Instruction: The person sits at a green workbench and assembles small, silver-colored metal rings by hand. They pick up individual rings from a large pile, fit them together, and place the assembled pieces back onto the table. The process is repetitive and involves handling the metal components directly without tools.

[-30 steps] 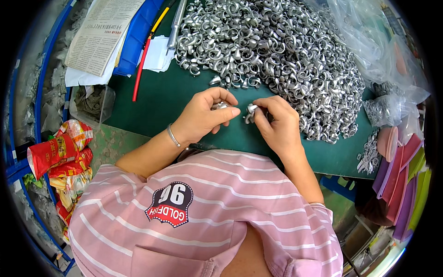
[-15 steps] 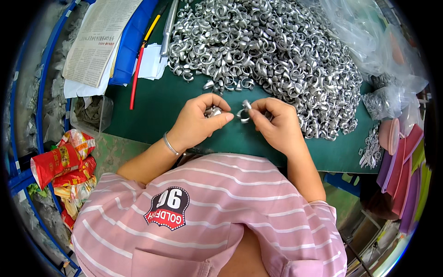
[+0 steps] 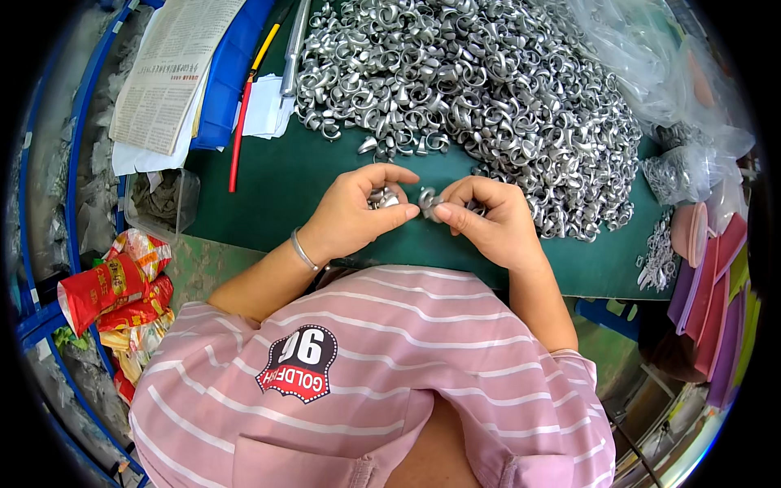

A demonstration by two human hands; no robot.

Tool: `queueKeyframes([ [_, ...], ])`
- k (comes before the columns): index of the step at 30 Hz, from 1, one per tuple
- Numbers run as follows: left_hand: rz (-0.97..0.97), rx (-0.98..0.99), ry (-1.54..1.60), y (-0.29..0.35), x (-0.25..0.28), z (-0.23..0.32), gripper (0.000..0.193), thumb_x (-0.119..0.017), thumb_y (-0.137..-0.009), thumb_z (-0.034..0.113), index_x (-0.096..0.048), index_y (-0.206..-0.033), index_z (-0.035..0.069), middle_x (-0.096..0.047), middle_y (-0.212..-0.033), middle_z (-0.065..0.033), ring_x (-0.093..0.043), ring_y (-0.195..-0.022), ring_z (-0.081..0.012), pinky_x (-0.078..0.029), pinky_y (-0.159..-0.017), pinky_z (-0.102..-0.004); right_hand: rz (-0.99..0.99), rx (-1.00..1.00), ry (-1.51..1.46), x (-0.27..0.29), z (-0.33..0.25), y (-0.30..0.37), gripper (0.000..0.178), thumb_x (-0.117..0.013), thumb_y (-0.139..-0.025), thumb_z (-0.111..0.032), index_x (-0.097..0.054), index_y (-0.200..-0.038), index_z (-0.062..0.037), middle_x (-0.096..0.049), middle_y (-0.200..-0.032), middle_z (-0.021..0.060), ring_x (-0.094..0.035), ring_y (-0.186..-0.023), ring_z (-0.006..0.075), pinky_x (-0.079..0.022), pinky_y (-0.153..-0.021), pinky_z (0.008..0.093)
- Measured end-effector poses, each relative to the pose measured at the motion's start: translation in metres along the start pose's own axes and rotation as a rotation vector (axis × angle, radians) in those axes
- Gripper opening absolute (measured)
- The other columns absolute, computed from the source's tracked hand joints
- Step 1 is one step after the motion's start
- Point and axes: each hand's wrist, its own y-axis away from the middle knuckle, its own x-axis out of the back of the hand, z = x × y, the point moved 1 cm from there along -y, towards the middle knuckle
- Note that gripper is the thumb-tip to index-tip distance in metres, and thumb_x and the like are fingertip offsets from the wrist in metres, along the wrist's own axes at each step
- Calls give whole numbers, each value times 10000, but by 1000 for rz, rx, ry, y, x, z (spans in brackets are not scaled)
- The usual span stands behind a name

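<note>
My left hand is curled around several silver metal rings, partly hidden by its fingers. Its index finger and thumb tips are parted on the side facing the other hand. Between thumb and fingers, my right hand pinches a silver ring, slightly blurred, close to the left fingertips. More metal shows behind the right thumb. Just beyond both hands lies a large heap of similar rings, with a few loose ones at its near edge.
The heap covers much of the green tabletop. At left are a red-and-yellow handled tool, a metal rod, a blue tray, newspaper and a plastic box. Clear plastic bags and small metal pieces lie at right.
My right hand has brought its ring left and slightly down, nearer the left hand. The left index finger has straightened out, widening the gap above the thumb.
</note>
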Motion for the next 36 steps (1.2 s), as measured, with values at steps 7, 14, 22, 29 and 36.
queueKeyframes([
  [7, 3, 44, 53, 1, 0, -1, 267, -658, -774, 63, -589, -1025, 1, -588, -773, -3, -486, -564, -13, -363, -427, -146, 211, 148, 306, 0, 13, -3, 113, -701, -730, -41, -598, -751, 0, -615, -721, 71, -571, -637, 133, -441, -545, 263],
  [14, 32, -89, -245, 2, 5, -2, 209, -678, -759, 86, -616, -945, 12, -611, -776, -7, -544, -647, -49, -441, -568, -188, 98, 203, 578, -9, 8, 5, 195, -719, -706, -108, -611, -824, 3, -586, -728, 115, -579, -633, 248, -465, -572, 325],
  [22, -33, -104, -382, 1, -2, 3, 244, -681, -749, 87, -614, -969, 6, -626, -771, -25, -558, -686, -61, -453, -619, -213, 138, 182, 422, -14, 12, 7, 71, -659, -755, -44, -622, -805, -10, -579, -733, 85, -565, -613, 193, -446, -538, 287],
  [29, 11, -113, -156, 0, -4, 9, 183, -675, -751, 47, -616, -918, 4, -621, -801, -11, -550, -703, -46, -442, -613, -194, 170, 121, 70, -11, 11, 8, 89, -688, -738, -15, -617, -791, -24, -582, -878, 54, -560, -671, 106, -448, -563, 234],
  [36, 134, -424, -239, 1, -8, 7, 149, -681, -705, 10, -633, -845, 26, -626, -794, -44, -578, -679, -93, -453, -578, -218, 139, 23, -175, -15, 6, 11, 326, -704, -686, 65, -504, -927, -29, -566, -934, 59, -551, -776, 92, -455, -673, 224],
])
